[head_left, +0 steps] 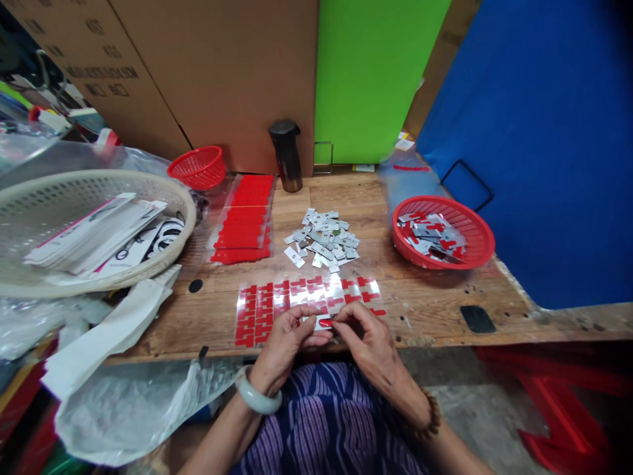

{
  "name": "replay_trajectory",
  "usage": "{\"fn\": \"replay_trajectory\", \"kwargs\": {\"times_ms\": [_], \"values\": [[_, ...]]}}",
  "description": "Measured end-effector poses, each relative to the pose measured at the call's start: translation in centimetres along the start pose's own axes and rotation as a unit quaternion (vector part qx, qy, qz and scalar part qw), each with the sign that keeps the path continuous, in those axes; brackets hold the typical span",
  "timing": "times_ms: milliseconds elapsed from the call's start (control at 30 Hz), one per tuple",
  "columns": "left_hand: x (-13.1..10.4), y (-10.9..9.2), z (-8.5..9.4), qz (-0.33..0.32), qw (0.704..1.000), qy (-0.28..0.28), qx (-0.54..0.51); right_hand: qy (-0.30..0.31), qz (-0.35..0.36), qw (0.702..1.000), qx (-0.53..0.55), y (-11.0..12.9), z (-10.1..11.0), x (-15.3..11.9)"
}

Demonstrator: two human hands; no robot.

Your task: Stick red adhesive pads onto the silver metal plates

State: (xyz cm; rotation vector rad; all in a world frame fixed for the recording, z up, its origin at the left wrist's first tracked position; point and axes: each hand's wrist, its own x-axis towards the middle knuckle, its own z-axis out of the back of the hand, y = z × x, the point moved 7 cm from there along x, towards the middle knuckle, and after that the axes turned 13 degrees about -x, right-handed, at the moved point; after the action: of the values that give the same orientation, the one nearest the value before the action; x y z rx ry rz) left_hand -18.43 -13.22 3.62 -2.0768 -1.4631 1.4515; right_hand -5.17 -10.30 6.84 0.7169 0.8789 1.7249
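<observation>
My left hand (291,336) pinches a small metal plate (322,322) at the table's front edge. A red sticker (326,323) lies on the plate's face, and the fingertips of my right hand (368,336) are closed at its right end. Under and behind my hands is a clear sheet (290,290) with rows of red T-shaped stickers. Farther back lies a loose pile of silvery metal plates (324,239). To the right, a red basket (479,231) holds plates with red pieces on them.
A stack of red sticker sheets (242,221) lies left of the pile. Behind stand a dark bottle (287,158) and a small red basket (198,167). A large pale basket (186,204) with printed cards is at left, a blue panel (554,152) at right.
</observation>
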Motion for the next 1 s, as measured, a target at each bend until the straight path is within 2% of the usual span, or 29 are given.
{"fn": "replay_trajectory", "kwargs": {"times_ms": [1000], "values": [[0.07, 0.08, -0.24, 0.010, 1.000, -0.007, -0.010, -0.014, 0.012, 1.000, -0.009, -0.41, -0.19, 0.06]]}}
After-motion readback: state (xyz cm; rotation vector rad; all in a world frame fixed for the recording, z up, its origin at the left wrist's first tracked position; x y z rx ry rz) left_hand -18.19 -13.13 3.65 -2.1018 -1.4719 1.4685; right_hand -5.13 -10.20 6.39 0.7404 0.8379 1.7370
